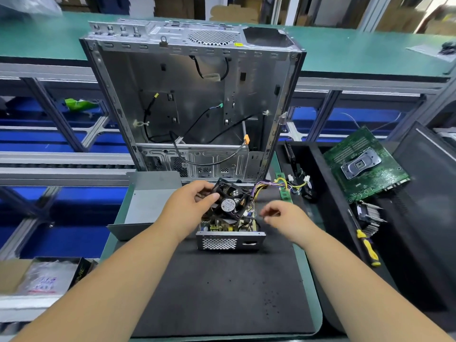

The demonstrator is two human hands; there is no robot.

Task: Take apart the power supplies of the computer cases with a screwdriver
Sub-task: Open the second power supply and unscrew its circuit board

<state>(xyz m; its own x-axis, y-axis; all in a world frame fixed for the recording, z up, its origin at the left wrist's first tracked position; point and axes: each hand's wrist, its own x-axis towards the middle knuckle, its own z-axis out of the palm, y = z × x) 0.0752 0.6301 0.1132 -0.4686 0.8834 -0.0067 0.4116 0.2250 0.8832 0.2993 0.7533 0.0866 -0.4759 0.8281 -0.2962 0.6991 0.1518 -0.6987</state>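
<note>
1. The right hand (pixel 283 217) is blurred at the fingertips, so I cannot tell whether they pinch anything small; its fingers look loosely curled beside the power supply (pixel 230 225), apart from it.
2. The inside of the power supply is a tangle of parts and wires, hard to make out under the fan (pixel 230 202); the fan's label is too small to read.
3. The left hand (pixel 191 202) has its grip on the black fan: thumb across the near edge, fingers curled over the far corner. The fan sits tilted above the open unit.
4. The power supply stands on the black mat (pixel 222 292) on the worktop (pixel 312 292), just in front of the computer case (pixel 195 102). Its perforated wall faces the person and its top is open.
5. A grey metal cover (pixel 145 203) lies just left of it, partly hidden by the left forearm.
6. A bundle of coloured wires (pixel 283 185) runs from the unit's far right corner toward a black tray.
7. The screwdriver (pixel 366 245), yellow-handled, lies well to the right, untouched, near a green motherboard (pixel 362 166) and a finned heatsink (pixel 370 214).
8. The case stands upright, open side toward us, loose cables inside.
</note>
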